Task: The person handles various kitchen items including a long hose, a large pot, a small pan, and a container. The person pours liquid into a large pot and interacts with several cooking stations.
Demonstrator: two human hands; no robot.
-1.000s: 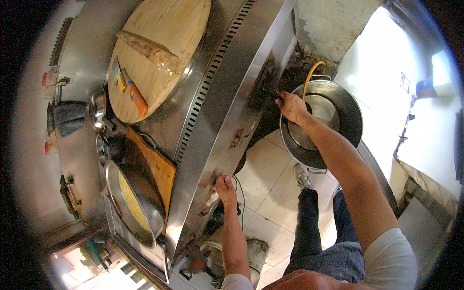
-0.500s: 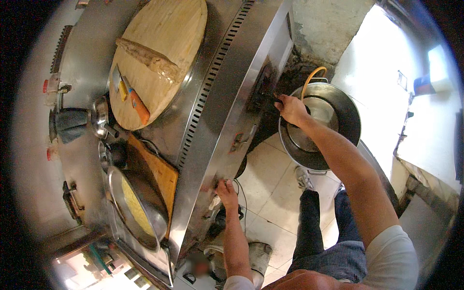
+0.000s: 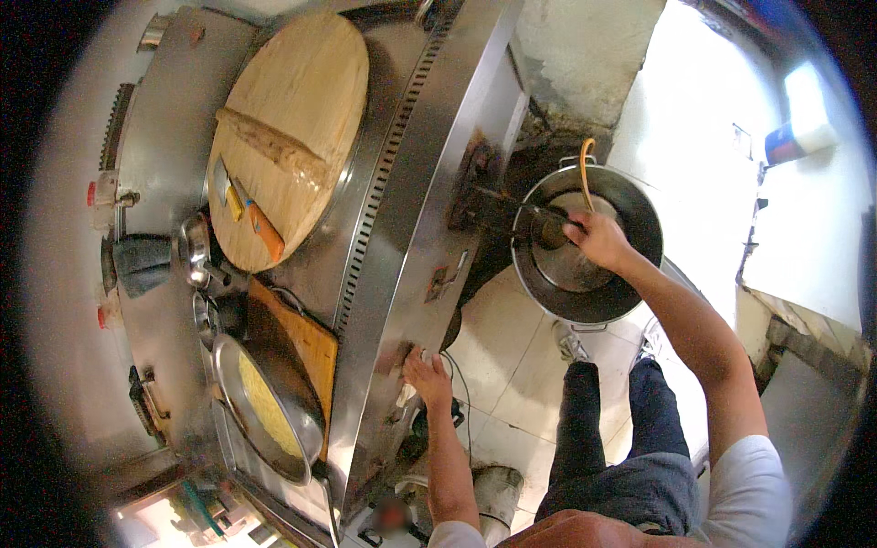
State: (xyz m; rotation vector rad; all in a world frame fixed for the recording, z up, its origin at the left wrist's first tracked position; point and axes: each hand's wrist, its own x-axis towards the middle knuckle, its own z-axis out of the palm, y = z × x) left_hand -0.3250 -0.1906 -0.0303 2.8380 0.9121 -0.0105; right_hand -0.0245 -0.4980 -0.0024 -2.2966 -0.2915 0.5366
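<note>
My right hand (image 3: 598, 242) is closed around the end of a thin dark rod (image 3: 541, 209), above the large metal pot (image 3: 650, 215) on the floor. The rod's far part reaches toward a blackened opening (image 3: 470, 187) in the stove's front. Against the steel front panel (image 3: 395, 310), lower down, my left hand (image 3: 427, 376) has its fingers bent at a small fitting that they mostly cover. An orange hose (image 3: 586, 164) curves over the pot's far rim.
On the steel counter lie a round wooden board (image 3: 311, 82) with a rolling pin (image 3: 274, 142) and an orange-handled knife (image 3: 265, 236), a rectangular board (image 3: 315, 356) and a metal basin (image 3: 306, 411) holding something yellow. A cable (image 3: 468, 402) hangs near my left hand.
My right hand has drawn back from the stove's opening, rightward over the pot, bringing the rod with it. My left hand stays at the front panel.
</note>
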